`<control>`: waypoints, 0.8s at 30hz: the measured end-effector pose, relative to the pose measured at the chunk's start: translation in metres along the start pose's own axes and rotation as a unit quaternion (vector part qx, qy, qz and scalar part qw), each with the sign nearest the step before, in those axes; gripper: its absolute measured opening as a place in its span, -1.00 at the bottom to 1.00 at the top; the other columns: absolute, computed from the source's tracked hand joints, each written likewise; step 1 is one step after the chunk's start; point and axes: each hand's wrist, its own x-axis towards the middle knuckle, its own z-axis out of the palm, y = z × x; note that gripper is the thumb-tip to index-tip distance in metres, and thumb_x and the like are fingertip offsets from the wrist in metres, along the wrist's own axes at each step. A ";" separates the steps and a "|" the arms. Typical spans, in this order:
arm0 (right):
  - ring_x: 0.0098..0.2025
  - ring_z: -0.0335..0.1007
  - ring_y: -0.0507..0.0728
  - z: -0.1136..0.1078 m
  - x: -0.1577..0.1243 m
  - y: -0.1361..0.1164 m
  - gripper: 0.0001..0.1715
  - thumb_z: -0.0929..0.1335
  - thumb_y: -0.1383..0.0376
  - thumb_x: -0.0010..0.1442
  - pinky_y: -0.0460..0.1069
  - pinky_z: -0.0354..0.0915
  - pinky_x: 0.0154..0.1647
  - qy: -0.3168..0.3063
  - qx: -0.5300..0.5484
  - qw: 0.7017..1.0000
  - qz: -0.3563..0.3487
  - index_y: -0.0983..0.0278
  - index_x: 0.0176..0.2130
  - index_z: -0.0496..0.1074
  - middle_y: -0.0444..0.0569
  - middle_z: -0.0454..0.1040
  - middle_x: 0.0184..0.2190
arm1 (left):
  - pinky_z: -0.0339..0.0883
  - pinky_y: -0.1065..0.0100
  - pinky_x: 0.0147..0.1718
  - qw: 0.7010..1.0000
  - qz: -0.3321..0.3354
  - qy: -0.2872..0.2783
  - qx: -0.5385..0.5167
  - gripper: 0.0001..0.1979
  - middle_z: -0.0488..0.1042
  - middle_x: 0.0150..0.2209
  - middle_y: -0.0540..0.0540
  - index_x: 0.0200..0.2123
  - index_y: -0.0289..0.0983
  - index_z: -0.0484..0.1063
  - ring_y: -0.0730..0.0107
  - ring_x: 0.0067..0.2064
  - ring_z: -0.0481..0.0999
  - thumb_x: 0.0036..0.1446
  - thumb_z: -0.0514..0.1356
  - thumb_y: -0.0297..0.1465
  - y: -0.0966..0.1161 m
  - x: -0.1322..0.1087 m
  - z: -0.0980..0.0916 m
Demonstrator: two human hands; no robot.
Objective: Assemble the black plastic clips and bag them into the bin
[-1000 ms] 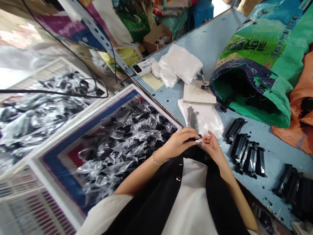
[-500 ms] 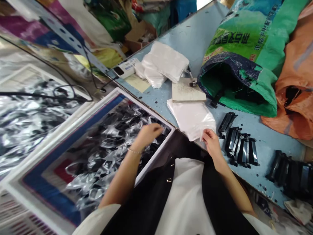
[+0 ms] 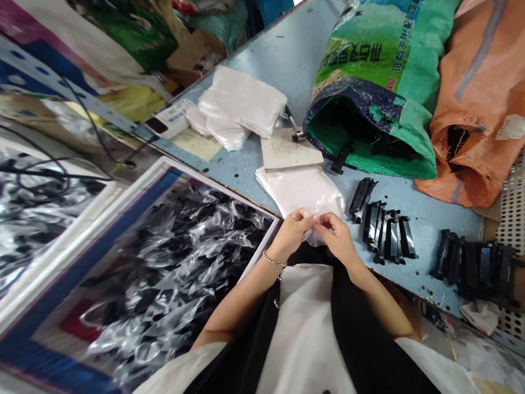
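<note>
My left hand point(image 3: 292, 234), with a chain bracelet at the wrist, and my right hand point(image 3: 336, 236) meet at the table's near edge. Their fingertips pinch the top of a thin clear plastic bag point(image 3: 314, 232), and its contents cannot be made out. Just beyond them lies a flat pile of translucent white plastic bags point(image 3: 301, 191). Several black bar-shaped parts point(image 3: 388, 238) stand in rows to the right of my right hand. A white crate point(image 3: 221, 205) of black items in clear plastic is under and left of my left forearm.
A green woven sack point(image 3: 369, 93) and an orange sack point(image 3: 471, 120) lie open at the back right of the blue table point(image 3: 295, 60). More white bags, a stone-like board point(image 3: 291, 150), a small hammer point(image 3: 295, 126) and a white device point(image 3: 170, 117) lie beyond. Another crate point(image 3: 53, 235) stands far left.
My left hand has come back from over the crate to join my right hand at the bag. The whole scene has shifted left and up in view as my head turned.
</note>
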 end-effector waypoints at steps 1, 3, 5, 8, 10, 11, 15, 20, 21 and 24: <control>-0.39 0.33 0.05 -0.003 -0.001 0.002 -0.69 0.52 0.06 0.04 -0.04 0.31 -0.32 0.023 0.014 1.000 0.010 0.20 -0.34 0.47 -0.18 0.43 -0.43 | 0.24 0.47 -0.50 1.000 -0.009 -0.011 -0.023 -0.46 0.35 -0.56 0.08 -0.54 -0.28 0.28 0.57 -0.52 0.31 -0.23 0.55 -0.10 0.002 0.000 0.000; -0.46 0.28 0.04 -0.014 -0.001 0.004 -0.65 0.48 0.00 0.06 -0.04 0.30 -0.38 0.071 0.059 0.995 0.034 0.19 -0.35 0.42 -0.20 0.38 -0.48 | 0.24 0.50 -0.52 0.999 0.012 -0.015 -0.036 -0.44 0.34 -0.55 0.08 -0.56 -0.26 0.20 0.60 -0.53 0.30 -0.18 0.54 -0.17 0.006 0.001 -0.003; -0.45 0.31 0.06 -0.035 0.001 0.000 -0.63 0.44 -0.04 0.10 -0.02 0.34 -0.36 0.067 0.039 0.996 0.041 0.19 -0.34 0.41 -0.18 0.39 -0.48 | 0.24 0.52 -0.54 0.996 0.087 0.005 0.004 -0.53 0.40 -0.49 0.08 -0.50 -0.25 0.21 0.62 -0.54 0.31 -0.10 0.50 -0.28 0.012 0.000 -0.009; -0.25 0.46 0.18 -0.073 0.017 -0.018 -0.59 0.30 -0.06 0.29 0.08 0.40 -0.15 0.074 -0.187 0.980 -0.004 0.20 -0.20 0.48 0.00 0.53 -0.30 | 0.39 0.47 -0.47 0.949 0.241 0.033 0.200 -0.85 0.56 -0.24 -0.03 -0.32 -0.23 0.36 0.55 -0.46 0.45 0.13 0.31 -0.41 0.020 -0.001 -0.016; 0.01 0.46 0.31 -0.093 0.043 -0.030 -0.50 0.22 -0.02 0.38 0.20 0.35 0.06 0.158 -0.380 0.911 -0.014 0.23 0.07 0.43 0.16 0.54 -0.03 | 0.49 0.40 -0.33 0.870 0.321 0.013 0.374 -0.90 0.57 -0.12 -0.10 -0.27 -0.24 0.46 0.46 -0.31 0.55 0.21 0.15 -0.51 0.022 0.000 -0.014; 0.09 0.43 0.39 -0.101 0.060 -0.035 -0.41 0.23 -0.01 0.38 0.27 0.31 0.13 0.184 -0.455 0.871 0.018 0.27 0.21 0.34 0.26 0.49 0.07 | 0.52 0.36 -0.24 0.826 0.343 -0.006 0.447 -0.81 0.57 -0.10 -0.13 -0.24 -0.24 0.51 0.40 -0.22 0.58 0.23 0.10 -0.55 0.021 0.002 -0.012; 0.12 0.43 0.48 -0.118 0.126 -0.044 -0.19 0.41 0.12 0.22 0.31 0.32 0.13 0.127 -0.543 0.817 0.148 0.38 0.33 0.22 0.41 0.40 0.18 | 0.54 0.25 -0.05 0.746 0.340 -0.045 0.570 -0.70 0.56 -0.04 -0.18 -0.05 -0.26 0.57 0.30 -0.11 0.60 0.23 0.11 -0.57 0.013 0.009 0.000; 0.19 0.38 0.31 -0.130 0.111 -0.067 -0.46 0.36 0.18 0.26 0.25 0.27 0.28 0.185 -0.432 0.874 -0.123 0.26 0.19 0.39 0.13 0.46 0.11 | 0.53 0.33 -0.23 0.816 0.275 -0.055 0.506 -0.61 0.50 0.05 -0.17 0.06 -0.25 0.54 0.57 -0.45 0.43 0.15 0.24 -0.55 0.013 0.006 0.010; 0.22 0.36 0.30 -0.128 0.094 -0.073 -0.47 0.32 0.13 0.31 0.26 0.27 0.29 0.204 -0.399 0.873 -0.194 0.19 0.22 0.36 0.09 0.43 0.14 | 0.52 0.35 -0.27 0.835 0.257 -0.061 0.483 -0.59 0.48 0.07 -0.17 0.07 -0.26 0.54 0.60 -0.47 0.40 0.13 0.25 -0.55 0.013 0.005 0.013; 0.24 0.36 0.37 -0.109 0.039 -0.082 -0.39 0.23 0.05 0.40 0.30 0.36 0.19 0.203 -0.321 0.876 -0.298 0.07 0.36 0.19 0.10 0.28 0.25 | 0.50 0.39 -0.32 0.885 0.209 -0.074 0.409 -0.54 0.43 0.12 -0.21 0.07 -0.26 0.54 0.61 -0.43 0.42 0.05 0.31 -0.53 0.013 0.008 0.022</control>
